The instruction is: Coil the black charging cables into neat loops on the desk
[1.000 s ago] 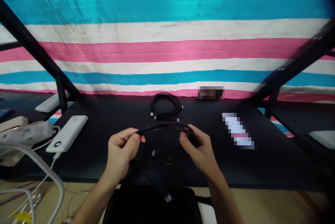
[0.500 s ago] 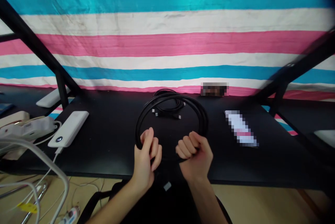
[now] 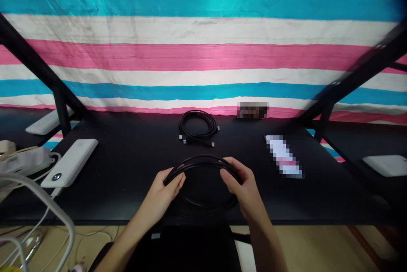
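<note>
A black cable wound into a flat coil (image 3: pixel 200 162) is held low over the near part of the black table (image 3: pixel 127 157). My left hand (image 3: pixel 167 189) pinches the coil's left side and my right hand (image 3: pixel 243 187) grips its right side; both are closed on it. One loose plug end (image 3: pixel 155 236) hangs below the table's front edge. A second, smaller coiled black cable (image 3: pixel 197 127) with pale plug ends lies further back near the striped cloth.
A white power bank (image 3: pixel 69 162) lies at the left of the table, with a white power strip (image 3: pixel 23 161) and white cords beside it. A blurred flat item (image 3: pixel 282 156) lies to the right. Black frame bars (image 3: pixel 32 68) slant on both sides. A black chair seat (image 3: pixel 187 250) sits below.
The coil stood upright half a second ago; it now lies nearly flat and lower. My hands have moved apart to its left and right sides.
</note>
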The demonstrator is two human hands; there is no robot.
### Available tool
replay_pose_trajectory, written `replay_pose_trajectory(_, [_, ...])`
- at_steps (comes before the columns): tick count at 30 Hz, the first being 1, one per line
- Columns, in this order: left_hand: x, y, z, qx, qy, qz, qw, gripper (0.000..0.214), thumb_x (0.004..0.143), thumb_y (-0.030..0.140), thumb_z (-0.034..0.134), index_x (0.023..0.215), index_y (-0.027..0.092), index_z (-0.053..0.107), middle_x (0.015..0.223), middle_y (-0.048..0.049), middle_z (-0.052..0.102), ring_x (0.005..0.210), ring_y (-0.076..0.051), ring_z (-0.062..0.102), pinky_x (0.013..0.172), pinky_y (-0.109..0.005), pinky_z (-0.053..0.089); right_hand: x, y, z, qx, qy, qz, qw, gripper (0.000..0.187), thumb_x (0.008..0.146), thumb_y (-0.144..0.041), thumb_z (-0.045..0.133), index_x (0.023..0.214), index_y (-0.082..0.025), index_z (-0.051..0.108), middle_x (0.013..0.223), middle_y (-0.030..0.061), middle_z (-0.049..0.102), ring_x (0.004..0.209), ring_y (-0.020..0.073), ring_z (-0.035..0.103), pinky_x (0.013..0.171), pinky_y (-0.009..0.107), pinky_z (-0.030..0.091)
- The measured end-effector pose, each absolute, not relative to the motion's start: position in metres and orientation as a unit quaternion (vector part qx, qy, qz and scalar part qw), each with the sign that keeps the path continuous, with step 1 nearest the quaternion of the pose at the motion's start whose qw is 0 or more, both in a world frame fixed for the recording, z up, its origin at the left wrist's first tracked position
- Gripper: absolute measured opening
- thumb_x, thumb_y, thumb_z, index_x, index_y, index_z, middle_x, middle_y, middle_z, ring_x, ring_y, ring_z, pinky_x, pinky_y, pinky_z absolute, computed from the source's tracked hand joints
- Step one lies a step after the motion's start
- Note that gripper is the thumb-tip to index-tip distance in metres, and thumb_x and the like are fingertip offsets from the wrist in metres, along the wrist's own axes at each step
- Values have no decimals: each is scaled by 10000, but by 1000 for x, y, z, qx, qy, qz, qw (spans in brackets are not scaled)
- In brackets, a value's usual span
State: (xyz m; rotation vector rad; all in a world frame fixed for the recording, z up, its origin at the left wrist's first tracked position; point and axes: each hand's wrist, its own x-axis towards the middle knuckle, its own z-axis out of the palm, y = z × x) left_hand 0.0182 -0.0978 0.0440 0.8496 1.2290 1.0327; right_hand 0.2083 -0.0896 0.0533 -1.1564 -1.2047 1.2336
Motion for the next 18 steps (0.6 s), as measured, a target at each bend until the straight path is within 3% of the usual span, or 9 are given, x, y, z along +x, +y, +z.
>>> replay_pose_trajectory(4, [19,-97,46,442,528,446,572,209,767,347,598,683,191,486,462,87,390,368,-50,340,379,-169,253,214,-97,55,-443,-578,450,518,253,762,-440,637,761,-194,698,600,2,555,496,98,446,429,203,337])
replay_pose_trajectory(6, [18,-96,44,469,538,471,519,171,772,320,600,737,202,481,522,69,465,440,-77,450,448,-186,351,219,-100,55,-407,-605,419,541,290,768,-471,621,754,-203,730,568,17,602,464,113,488,427,223,367])
replay_pose_trajectory(8, [17,-95,36,473,559,513,448,208,742,322,643,857,207,513,758,4,591,719,-135,598,656,-239,459,222,-103,56,-373,-629,380,566,268,762,-462,633,721,-223,746,521,20,624,433,125,516,431,239,392])
replay_pose_trajectory(10, [15,-95,26,454,585,525,421,419,699,350,686,1052,214,505,1071,-77,586,1020,-212,579,841,-329,455,222,-104,59,-333,-648,359,584,199,756,-418,653,709,-252,751,487,14,627,422,134,534,436,248,398])
replay_pose_trajectory(12, [14,-95,17,417,595,520,448,655,654,386,717,1211,211,421,1261,-147,501,1147,-278,524,899,-404,439,221,-105,62,-278,-663,375,585,156,766,-385,644,736,-279,755,412,-10,572,360,120,473,404,251,349])
replay_pose_trajectory(14, [13,-96,15,400,571,516,499,786,630,408,731,1287,203,349,1311,-183,477,1148,-305,533,904,-433,441,219,-105,62,-220,-672,416,572,171,786,-394,614,790,-302,759,336,-43,465,291,98,340,366,258,249])
replay_pose_trajectory(16, [12,-97,21,420,519,506,547,778,659,416,714,1307,198,343,1244,-175,557,1098,-295,576,909,-434,444,218,-104,59,-177,-670,455,559,197,803,-416,587,837,-320,756,311,-64,375,274,85,239,362,266,175])
replay_pose_trajectory(18, [9,-98,32,464,485,476,568,591,733,414,658,1240,193,449,1125,-138,645,1030,-272,617,907,-417,450,217,-103,55,-184,-649,466,573,190,792,-429,600,790,-318,755,335,-58,379,292,84,261,365,255,193])
